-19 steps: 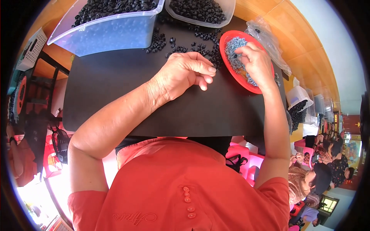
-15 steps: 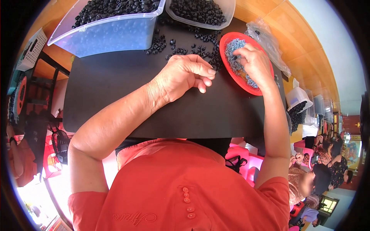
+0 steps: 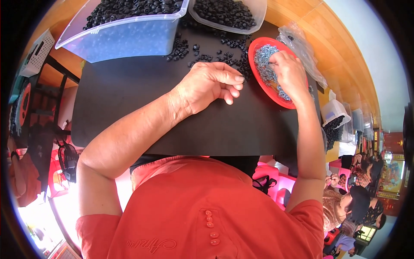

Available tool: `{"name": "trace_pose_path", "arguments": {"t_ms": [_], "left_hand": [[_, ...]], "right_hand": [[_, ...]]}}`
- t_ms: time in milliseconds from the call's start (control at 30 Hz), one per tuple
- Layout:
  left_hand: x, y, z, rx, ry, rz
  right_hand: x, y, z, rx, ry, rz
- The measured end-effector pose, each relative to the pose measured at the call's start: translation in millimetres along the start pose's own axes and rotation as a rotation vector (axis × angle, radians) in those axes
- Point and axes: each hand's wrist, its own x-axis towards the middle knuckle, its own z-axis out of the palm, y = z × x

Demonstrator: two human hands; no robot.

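A black mat (image 3: pixel 142 86) covers the table in front of me. My left hand (image 3: pixel 207 84) rests on it with fingers curled, its fingertips pinched on a small black ring next to loose black rings (image 3: pixel 215 52). My right hand (image 3: pixel 286 73) reaches into a red plate (image 3: pixel 258 84) of small silvery metal pieces (image 3: pixel 263 58), fingers bunched down among them. Whether it holds one is hidden.
A clear tub (image 3: pixel 125 36) full of black rings stands at the back left, a second clear container (image 3: pixel 226 15) of them beside it. A crumpled clear plastic bag (image 3: pixel 302 47) lies right of the plate. Other people sit at the lower right (image 3: pixel 353 203).
Both hands have stayed in nearly the same spots; the right hand's fingers shifted slightly within the red plate.
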Motion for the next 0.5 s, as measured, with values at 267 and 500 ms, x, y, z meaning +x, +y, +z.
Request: {"name": "trace_pose_path", "arguments": {"t_ms": [267, 500], "left_hand": [[8, -3, -8, -0.182, 0.027, 0.058], [12, 1, -11, -0.361, -0.012, 0.102]], "right_hand": [[-4, -75, -35, 0.72, 0.128, 0.171], [10, -129, -35, 0.45, 0.212, -0.116]]}}
